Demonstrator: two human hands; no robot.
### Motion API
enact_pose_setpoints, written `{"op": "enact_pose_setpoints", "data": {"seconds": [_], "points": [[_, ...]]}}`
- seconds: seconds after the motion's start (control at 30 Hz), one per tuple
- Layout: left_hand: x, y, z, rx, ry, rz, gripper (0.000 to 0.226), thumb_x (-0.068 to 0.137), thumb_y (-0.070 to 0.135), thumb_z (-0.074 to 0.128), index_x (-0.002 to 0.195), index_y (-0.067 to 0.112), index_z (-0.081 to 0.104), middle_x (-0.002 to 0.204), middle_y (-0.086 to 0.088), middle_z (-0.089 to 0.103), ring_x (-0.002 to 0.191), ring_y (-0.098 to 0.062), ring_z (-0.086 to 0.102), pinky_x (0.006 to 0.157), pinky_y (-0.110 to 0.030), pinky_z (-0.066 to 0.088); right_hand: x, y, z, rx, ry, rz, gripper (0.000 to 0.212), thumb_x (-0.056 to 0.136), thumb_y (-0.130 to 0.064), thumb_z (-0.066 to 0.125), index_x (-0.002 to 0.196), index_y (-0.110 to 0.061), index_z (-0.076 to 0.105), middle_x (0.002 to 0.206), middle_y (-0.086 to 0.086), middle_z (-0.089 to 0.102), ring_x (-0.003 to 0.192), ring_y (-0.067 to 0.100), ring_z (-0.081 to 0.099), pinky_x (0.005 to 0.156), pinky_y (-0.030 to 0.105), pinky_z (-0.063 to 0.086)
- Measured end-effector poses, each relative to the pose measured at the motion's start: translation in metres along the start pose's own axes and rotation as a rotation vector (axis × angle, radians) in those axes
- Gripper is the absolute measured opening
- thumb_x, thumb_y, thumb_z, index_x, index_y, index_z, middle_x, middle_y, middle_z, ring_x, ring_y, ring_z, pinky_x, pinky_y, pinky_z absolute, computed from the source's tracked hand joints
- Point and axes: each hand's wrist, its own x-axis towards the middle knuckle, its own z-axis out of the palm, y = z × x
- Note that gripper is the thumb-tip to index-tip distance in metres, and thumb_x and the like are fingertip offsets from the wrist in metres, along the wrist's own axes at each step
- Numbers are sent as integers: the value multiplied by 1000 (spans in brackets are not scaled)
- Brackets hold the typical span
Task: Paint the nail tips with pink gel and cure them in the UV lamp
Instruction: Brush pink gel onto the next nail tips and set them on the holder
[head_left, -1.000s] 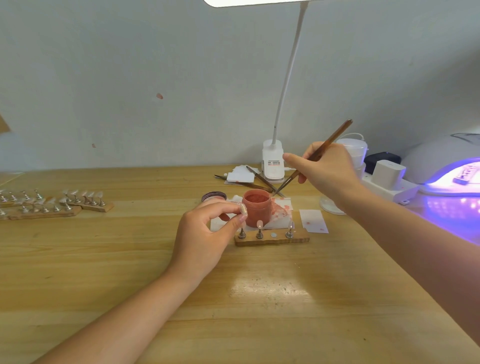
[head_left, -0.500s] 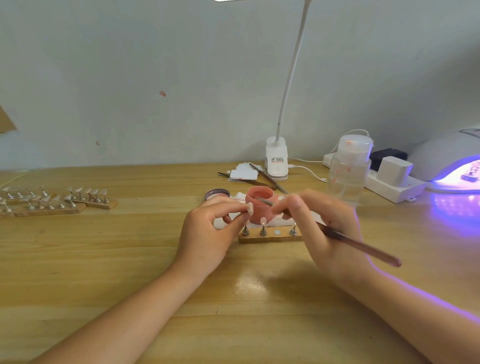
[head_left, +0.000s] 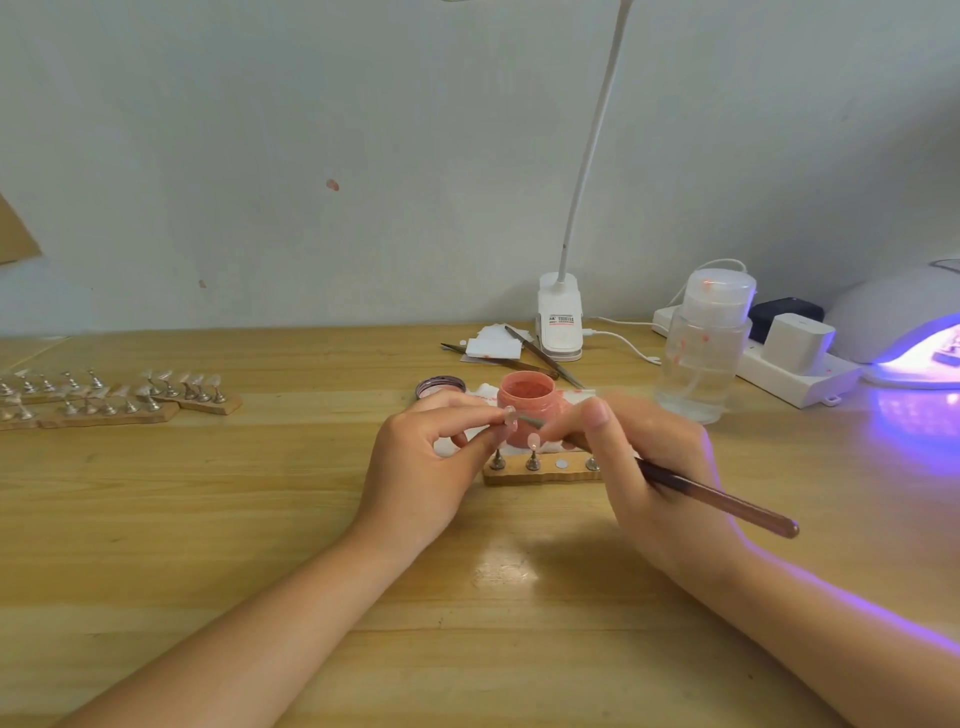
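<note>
left hand (head_left: 421, 467) pinches a nail tip (head_left: 509, 419) before the pink gel jar (head_left: 528, 410) — right hand (head_left: 639, 467) grips the brush (head_left: 717, 501) (bristles at the tip)

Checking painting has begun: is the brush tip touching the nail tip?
Touching. The head view shows the brush tip meeting the nail tip pinched by the left hand.

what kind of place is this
Probably a home or small-studio nail workbench: a lit UV lamp, a jar of pink gel and wooden strips of nail tips on stands sit on a wooden desk.
</note>
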Motion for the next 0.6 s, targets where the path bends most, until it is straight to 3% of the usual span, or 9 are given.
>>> {"op": "enact_pose_setpoints", "data": {"seconds": [0.1,0.27,0.33,0.47,0.6], "points": [[0,0,0,-6,7,7,30,73,2,71,77,32,67,74,15,61,66,8,51,65,-4,37,-2,1,-1,33,0,16,53,95,-32,37,66,0,68,65,-12,60,63,-3,56,63,12,40],[0,-1,1,17,-13,24,25,73,-1,71,84,22,70,76,13,62,68,9,52,65,-5,37,-2,2,0,19,17,28,48,94,-33,38,72,-4,70,74,-7,66,73,7,63,67,29,51],[0,-1,1,5,-4,27,25,72,0,71,83,23,69,75,13,62,67,9,52,65,-5,37,-2,1,0,45,19,41,58,95,-41,35,67,-3,69,67,-4,65,66,7,61,63,25,49],[0,-3,0,20,-21,19,21,73,-2,71,82,17,72,76,10,63,69,7,53,65,-6,37,-1,0,0,-3,29,21,44,94,-27,39,73,-3,70,75,-5,68,74,7,64,68,29,50],[0,-1,0,5,-13,24,22,73,0,71,83,20,71,75,13,62,68,9,52,66,-5,37,-2,0,0,45,38,34,51,94,-31,37,66,-1,68,67,-3,65,66,5,61,63,22,47]]}}
